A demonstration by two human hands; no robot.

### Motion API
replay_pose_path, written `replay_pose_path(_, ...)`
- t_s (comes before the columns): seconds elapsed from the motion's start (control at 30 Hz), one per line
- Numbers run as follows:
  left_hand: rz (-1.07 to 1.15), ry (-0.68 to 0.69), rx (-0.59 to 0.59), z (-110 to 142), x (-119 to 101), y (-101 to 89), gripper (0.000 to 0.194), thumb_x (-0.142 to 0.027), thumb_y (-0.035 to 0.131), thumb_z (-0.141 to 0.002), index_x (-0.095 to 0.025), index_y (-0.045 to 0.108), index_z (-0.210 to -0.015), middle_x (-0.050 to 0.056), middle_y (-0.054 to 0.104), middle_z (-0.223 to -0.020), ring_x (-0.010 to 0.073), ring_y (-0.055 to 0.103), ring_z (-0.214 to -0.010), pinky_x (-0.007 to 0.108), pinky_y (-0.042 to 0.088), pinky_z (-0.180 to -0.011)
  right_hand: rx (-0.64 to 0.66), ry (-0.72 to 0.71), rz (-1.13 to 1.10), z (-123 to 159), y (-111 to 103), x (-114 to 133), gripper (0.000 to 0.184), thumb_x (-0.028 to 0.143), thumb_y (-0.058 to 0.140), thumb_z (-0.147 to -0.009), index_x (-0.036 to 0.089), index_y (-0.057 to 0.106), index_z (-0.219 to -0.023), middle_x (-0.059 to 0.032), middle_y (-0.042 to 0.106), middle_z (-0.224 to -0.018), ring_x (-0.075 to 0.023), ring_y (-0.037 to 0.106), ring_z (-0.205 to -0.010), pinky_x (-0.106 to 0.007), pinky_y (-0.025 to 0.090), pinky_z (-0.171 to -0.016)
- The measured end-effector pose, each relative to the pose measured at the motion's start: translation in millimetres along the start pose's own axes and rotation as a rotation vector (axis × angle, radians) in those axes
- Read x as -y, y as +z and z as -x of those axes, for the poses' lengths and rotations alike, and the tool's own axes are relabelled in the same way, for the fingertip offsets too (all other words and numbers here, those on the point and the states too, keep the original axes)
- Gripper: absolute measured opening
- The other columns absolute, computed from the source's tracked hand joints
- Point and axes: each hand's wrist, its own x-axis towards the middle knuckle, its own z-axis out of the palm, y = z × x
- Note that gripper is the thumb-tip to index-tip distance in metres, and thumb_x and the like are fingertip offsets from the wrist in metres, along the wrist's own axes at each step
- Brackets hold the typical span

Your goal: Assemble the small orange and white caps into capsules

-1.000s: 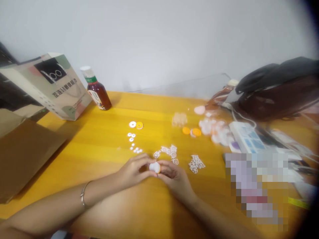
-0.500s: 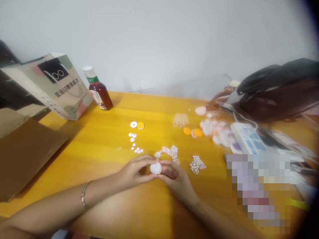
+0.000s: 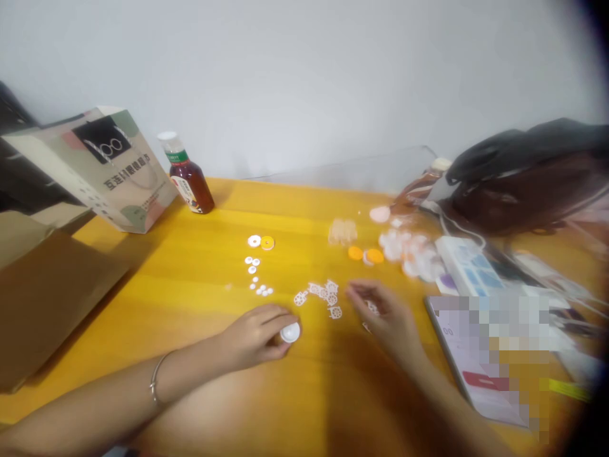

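Observation:
My left hand (image 3: 266,331) is closed on a small round white cup-like piece (image 3: 290,332), pinched between thumb and fingers with its hollow face showing. My right hand (image 3: 387,317) is apart from it, over a pile of white openwork pieces (image 3: 373,308) that it mostly covers. Its fingers are loosely bent with a gap behind the thumb, and I see nothing held there. Between the hands lie several white spoked-wheel cutouts (image 3: 328,292). Farther left are small white discs (image 3: 252,270), a white ring (image 3: 254,241) and a yellow ring (image 3: 268,243).
A paper bag (image 3: 128,184), a bottle of dark red drink (image 3: 193,187) and a cardboard box (image 3: 57,298) stand left. Toward the right are orange discs (image 3: 375,256), pale round pieces (image 3: 413,251), a blue-and-white box (image 3: 469,266), a phone (image 3: 457,355) and a dark bag (image 3: 523,178).
My right hand has let go of the round piece and moved right, over the openwork pieces. My left hand keeps the piece, slightly lower and farther left.

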Motion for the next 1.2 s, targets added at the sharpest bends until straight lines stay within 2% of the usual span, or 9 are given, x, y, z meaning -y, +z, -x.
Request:
replay_pose_path(0.13, -0.025, -0.019, 0.049, 0, -1, 1.0, 0.037, -0.018, 0.051, -0.078, -0.015, 0.048, -0.115, 0.010, 0.059, -0.097, 0.0177, 0.055, -0.089, 0.030, 0.049, -0.076, 0.034, 0.025, 0.360, -22, -36, -22, 0.024, 0.041, 0.056, -0.074, 0.017, 0.059, -0.078, -0.0058, 0.065, -0.074, -0.0196, 0.060, -0.067, -0.034, 0.048, -0.064)
replay_pose_path(0.23, -0.011, -0.008, 0.059, 1, -4, 2.7, 0.040, -0.019, 0.051, -0.080, -0.015, 0.044, -0.119, 0.012, 0.058, -0.099, 0.0185, 0.054, -0.091, 0.032, 0.048, -0.078, 0.135, 0.051, 0.482, -27, -46, -38, 0.027, 0.045, 0.056, -0.073, 0.018, 0.060, -0.074, -0.0054, 0.065, -0.072, -0.0195, 0.058, -0.066, -0.033, 0.045, -0.061)
replay_pose_path(0.33, 0.010, 0.004, 0.083, 1, -7, 3.5, 0.044, -0.024, 0.052, -0.080, -0.014, 0.042, -0.122, 0.012, 0.057, -0.101, 0.0199, 0.053, -0.094, 0.034, 0.047, -0.080, 0.174, 0.003, 0.486, -26, -41, -41, 0.027, 0.044, 0.054, -0.075, 0.018, 0.059, -0.074, -0.0054, 0.064, -0.072, -0.0188, 0.058, -0.066, -0.031, 0.044, -0.059)
replay_pose_path(0.43, 0.018, -0.005, 0.061, -1, -8, 1.3, 0.048, -0.031, 0.056, -0.079, -0.014, 0.042, -0.122, 0.013, 0.055, -0.105, 0.0210, 0.051, -0.098, 0.035, 0.047, -0.083, 0.120, -0.127, 0.444, -21, -28, -33, 0.022, 0.040, 0.053, -0.077, 0.019, 0.058, -0.077, -0.0058, 0.063, -0.076, -0.0191, 0.057, -0.071, -0.031, 0.044, -0.062)
replay_pose_path(0.57, -0.106, -0.011, 0.000, -14, 1, -8.1, 0.034, -0.021, 0.046, -0.085, -0.016, 0.045, -0.119, 0.012, 0.055, -0.106, 0.0191, 0.052, -0.097, 0.036, 0.046, -0.083, 0.110, -0.221, 0.372, -14, -12, -20, 0.014, 0.033, 0.051, -0.080, 0.020, 0.056, -0.079, -0.0045, 0.061, -0.078, -0.0188, 0.057, -0.075, -0.031, 0.044, -0.067)
replay_pose_path(0.67, -0.237, 0.082, 0.130, -29, 12, -17.0, 0.036, -0.010, 0.039, -0.087, -0.018, 0.043, -0.122, 0.011, 0.054, -0.108, 0.0186, 0.050, -0.100, 0.034, 0.046, -0.083, 0.115, -0.247, 0.325, -10, -5, -14, 0.011, 0.030, 0.050, -0.081, 0.022, 0.055, -0.078, -0.0033, 0.061, -0.076, -0.0185, 0.057, -0.074, -0.032, 0.045, -0.068)
replay_pose_path(0.77, -0.352, 0.190, 0.259, -40, 18, -20.3, 0.038, -0.009, 0.039, -0.087, -0.017, 0.040, -0.124, 0.010, 0.054, -0.111, 0.0193, 0.048, -0.105, 0.033, 0.045, -0.085, 0.111, -0.261, 0.290, -7, -2, -11, 0.010, 0.029, 0.049, -0.082, 0.022, 0.055, -0.078, -0.0029, 0.061, -0.074, -0.0181, 0.057, -0.072, -0.032, 0.045, -0.068)
replay_pose_path(1.0, -0.530, 0.288, 0.239, -43, 14, -9.3, 0.027, -0.011, 0.034, -0.090, -0.009, 0.051, -0.110, 0.010, 0.059, -0.092, 0.0176, 0.056, -0.084, 0.030, 0.047, -0.072, 0.098, -0.303, 0.210, -1, 2, -7, 0.011, 0.026, 0.048, -0.082, 0.022, 0.056, -0.077, -0.0024, 0.060, -0.072, -0.0167, 0.056, -0.069, -0.030, 0.045, -0.068)
replay_pose_path(1.2, -0.495, 0.270, 0.205, -42, 20, -6.6, 0.025, -0.020, 0.035, -0.090, -0.011, 0.055, -0.102, 0.007, 0.058, -0.081, 0.0157, 0.054, -0.075, 0.028, 0.048, -0.068, 0.099, -0.304, 0.130, 8, 11, -7, 0.009, 0.024, 0.048, -0.082, 0.023, 0.056, -0.080, -0.0029, 0.061, -0.071, -0.0166, 0.056, -0.068, -0.031, 0.045, -0.067)
